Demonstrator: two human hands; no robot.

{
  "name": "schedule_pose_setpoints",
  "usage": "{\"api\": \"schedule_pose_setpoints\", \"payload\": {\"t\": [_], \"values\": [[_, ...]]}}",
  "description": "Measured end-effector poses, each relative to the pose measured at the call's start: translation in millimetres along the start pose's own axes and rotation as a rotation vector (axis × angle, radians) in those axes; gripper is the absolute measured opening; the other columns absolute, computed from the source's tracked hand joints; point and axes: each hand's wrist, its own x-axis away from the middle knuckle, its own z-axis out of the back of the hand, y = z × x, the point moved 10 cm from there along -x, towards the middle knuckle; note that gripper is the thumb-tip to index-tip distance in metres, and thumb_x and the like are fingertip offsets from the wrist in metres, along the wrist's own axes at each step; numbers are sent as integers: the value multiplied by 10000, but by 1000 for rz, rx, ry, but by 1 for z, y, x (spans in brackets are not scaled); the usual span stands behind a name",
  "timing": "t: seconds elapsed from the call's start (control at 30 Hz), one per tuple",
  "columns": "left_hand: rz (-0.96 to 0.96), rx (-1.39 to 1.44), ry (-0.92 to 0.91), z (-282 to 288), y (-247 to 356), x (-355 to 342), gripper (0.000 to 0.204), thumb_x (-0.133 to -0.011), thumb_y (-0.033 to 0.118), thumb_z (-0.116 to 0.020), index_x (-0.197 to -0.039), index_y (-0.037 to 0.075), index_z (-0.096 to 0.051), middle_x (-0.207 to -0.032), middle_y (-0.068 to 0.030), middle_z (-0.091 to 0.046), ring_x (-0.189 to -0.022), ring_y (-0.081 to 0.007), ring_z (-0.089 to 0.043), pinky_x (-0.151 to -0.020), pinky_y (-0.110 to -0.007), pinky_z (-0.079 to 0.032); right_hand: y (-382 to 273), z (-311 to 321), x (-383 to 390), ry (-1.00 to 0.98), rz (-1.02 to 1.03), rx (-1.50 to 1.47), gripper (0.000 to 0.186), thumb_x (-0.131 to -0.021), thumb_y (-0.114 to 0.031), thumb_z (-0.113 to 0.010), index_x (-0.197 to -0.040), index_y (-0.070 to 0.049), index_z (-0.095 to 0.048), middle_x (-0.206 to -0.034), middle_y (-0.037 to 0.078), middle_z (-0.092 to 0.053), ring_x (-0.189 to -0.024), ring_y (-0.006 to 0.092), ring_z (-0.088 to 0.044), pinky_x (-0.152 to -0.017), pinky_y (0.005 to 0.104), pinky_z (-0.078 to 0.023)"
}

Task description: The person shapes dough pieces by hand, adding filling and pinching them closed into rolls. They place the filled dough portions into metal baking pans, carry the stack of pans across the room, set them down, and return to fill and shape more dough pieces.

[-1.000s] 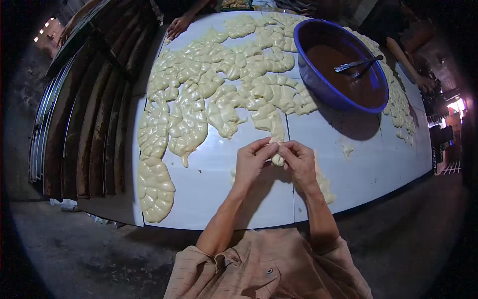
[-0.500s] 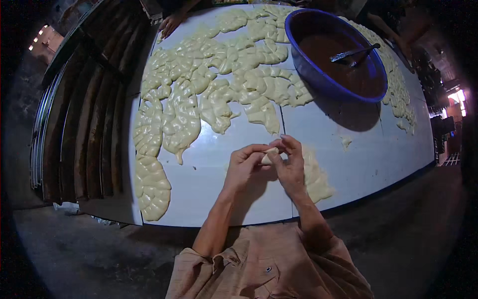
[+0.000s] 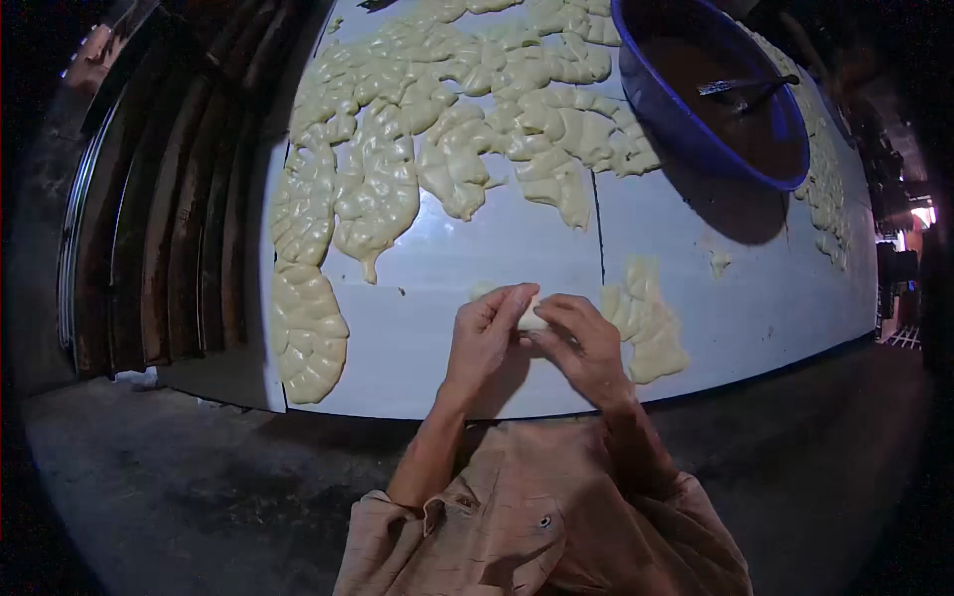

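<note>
Left hand [image 3: 484, 336] and right hand [image 3: 579, 343] now lower on the white table [image 3: 437, 338], fingers of both pinched on a pale dough piece [image 3: 531, 318] between them, folded pieces [image 3: 646, 323] just right, blue bowl [image 3: 686, 129] beyond, closer to the frame's top edge than before.

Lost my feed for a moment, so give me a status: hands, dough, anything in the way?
Left hand and right hand pinch one pale dough piece above white table. Folded dough pieces lie just right. Blue bowl far off.
</note>
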Motion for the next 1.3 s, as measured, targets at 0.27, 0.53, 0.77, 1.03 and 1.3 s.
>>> {"api": "schedule_pose_setpoints", "payload": {"t": [0.27, 0.53, 0.77, 1.03, 1.3], "values": [[-302, -756, 146, 58, 68, 31, 582, -774, 197, -805, -1310, 99, -598, -1241, -162, -613, -969, -265, -664, -721, -316, -545, 69, -23, 8, 50, -574, -571, 303, -937, -104, -620, -1218, -3, -571, -1095, 108, -625, -878, 170, -675, -721, 295, -563], [-683, -1280, -70, 9, 38, 17, 542, -710, 214, -809, -1225, 182, -643, -1429, -157, -448, -1349, -391, -377, -1095, -567, -298, 29, -37, -7, -101, -252, 255, 255, -924, -235, -628, -1127, -81, -622, -1093, 80, -611, -865, 299, -659, -721, 394, -541], [-792, -1318, -136, -12, 36, 0, 267, -773, 173, -755, -1027, 118, -694, -1409, -120, -477, -1364, -374, -358, -1120, -609, -238, 57, -25, 2, -133, -288, 111, 365, -884, -170, -680, -1227, -71, -605, -1070, 95, -636, -832, 279, -638, -712, 327, -517], [-546, -1448, -85, -31, 20, -13, 710, -750, 372, -809, -1351, 130, -521, -1521, -164, -350, -1433, -411, -247, -1139, -628, -154, 98, 94, 63, 148, -527, 72, 301, -899, -251, -656, -1169, -119, -632, -1065, 92, -655, -892, 290, -662, -778, 367, -537], [-812, -1336, -456, -186, -9, -7, 504, -843, 278, -727, -1295, 128, -563, -1435, -162, -449, -1390, -389, -339, -1133, -631, -181, 134, 206, 152, 210, -528, 704, 449, -742, -246, -789, -1120, -58, -636, -1152, 149, -621, -1144, 320, -558, -947, 462, -453]]}}
